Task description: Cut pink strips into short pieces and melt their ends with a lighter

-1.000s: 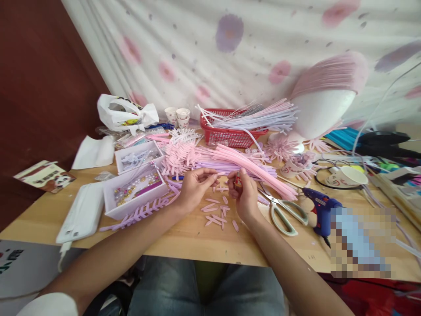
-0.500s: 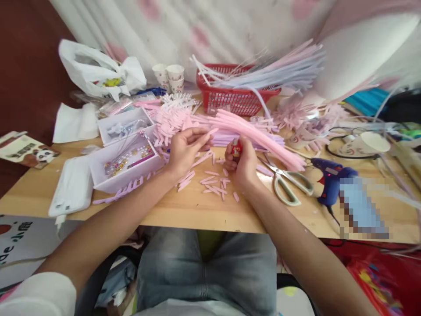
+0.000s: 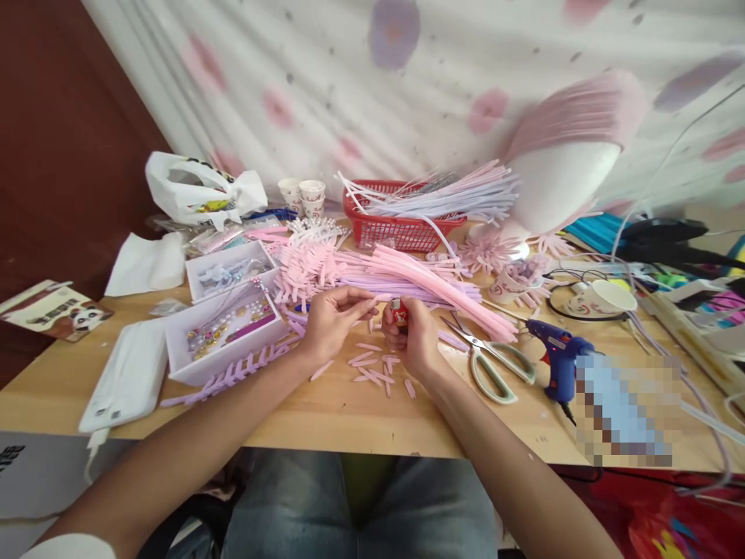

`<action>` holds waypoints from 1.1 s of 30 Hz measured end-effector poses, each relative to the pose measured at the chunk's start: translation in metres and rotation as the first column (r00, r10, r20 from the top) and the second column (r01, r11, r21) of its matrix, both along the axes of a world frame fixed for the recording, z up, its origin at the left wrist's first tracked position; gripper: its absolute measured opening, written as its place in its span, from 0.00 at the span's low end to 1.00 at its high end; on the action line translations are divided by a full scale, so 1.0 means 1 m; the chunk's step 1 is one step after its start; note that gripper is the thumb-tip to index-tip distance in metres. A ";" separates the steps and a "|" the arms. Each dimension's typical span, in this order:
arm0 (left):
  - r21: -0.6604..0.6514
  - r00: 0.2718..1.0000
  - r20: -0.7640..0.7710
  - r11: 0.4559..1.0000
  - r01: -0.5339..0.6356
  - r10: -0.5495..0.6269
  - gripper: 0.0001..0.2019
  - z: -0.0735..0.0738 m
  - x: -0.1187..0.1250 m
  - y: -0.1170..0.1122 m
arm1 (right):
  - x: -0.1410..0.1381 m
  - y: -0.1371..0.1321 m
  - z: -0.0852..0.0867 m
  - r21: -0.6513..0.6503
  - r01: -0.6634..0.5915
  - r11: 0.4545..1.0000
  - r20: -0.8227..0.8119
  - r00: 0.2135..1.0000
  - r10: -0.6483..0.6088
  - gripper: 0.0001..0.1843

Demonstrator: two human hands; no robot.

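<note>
My left hand (image 3: 327,326) pinches a short pink pipe cleaner piece (image 3: 381,297) between thumb and fingertips. Wrapped in the fingers of my right hand (image 3: 420,340) is a small red lighter (image 3: 399,312), its top close to the tip of the pink piece. Whether a flame burns I cannot make out. Below the hands, several short pink pipe cleaner pieces (image 3: 372,370) lie scattered on the wooden table (image 3: 349,425). Just behind the hands rests a bundle of long pink pipe cleaners (image 3: 448,289), with lilac ones (image 3: 372,283) beside it.
Scissors (image 3: 493,371) and a blue glue gun (image 3: 559,353) lie to the right. On the left are a white box (image 3: 203,363) of beads and a white power bank (image 3: 129,371). A red basket (image 3: 396,233) of pipe cleaners stands behind, near a white foam head (image 3: 564,182).
The camera has tilted upward, so more curtain shows. My hands have come closer together, bringing the pink piece near the lighter's top.
</note>
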State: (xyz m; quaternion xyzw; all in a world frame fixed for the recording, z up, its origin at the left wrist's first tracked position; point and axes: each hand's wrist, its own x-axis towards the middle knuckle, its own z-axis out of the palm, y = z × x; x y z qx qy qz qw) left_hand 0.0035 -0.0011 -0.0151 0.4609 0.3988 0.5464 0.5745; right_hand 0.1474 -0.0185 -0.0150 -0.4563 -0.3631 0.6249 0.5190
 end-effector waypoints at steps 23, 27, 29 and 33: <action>-0.064 0.998 0.015 0.996 0.069 -0.068 0.17 0.009 0.000 -0.004 | 0.006 0.001 -0.006 0.422 0.216 0.881 0.227 0.915 -0.334 0.17; -0.075 0.997 0.018 0.994 0.073 -0.072 0.18 0.010 0.000 -0.004 | 0.005 0.001 -0.007 0.391 0.308 0.867 0.166 0.903 -0.395 0.20; -0.084 0.998 0.015 0.995 0.062 -0.061 0.19 0.010 -0.001 -0.004 | 0.005 0.001 -0.008 0.370 0.324 0.871 0.126 0.911 -0.392 0.19; -0.107 0.998 0.026 0.992 0.060 -0.058 0.19 0.009 -0.002 -0.003 | 0.004 0.000 -0.006 0.390 0.239 0.889 0.205 0.919 -0.337 0.17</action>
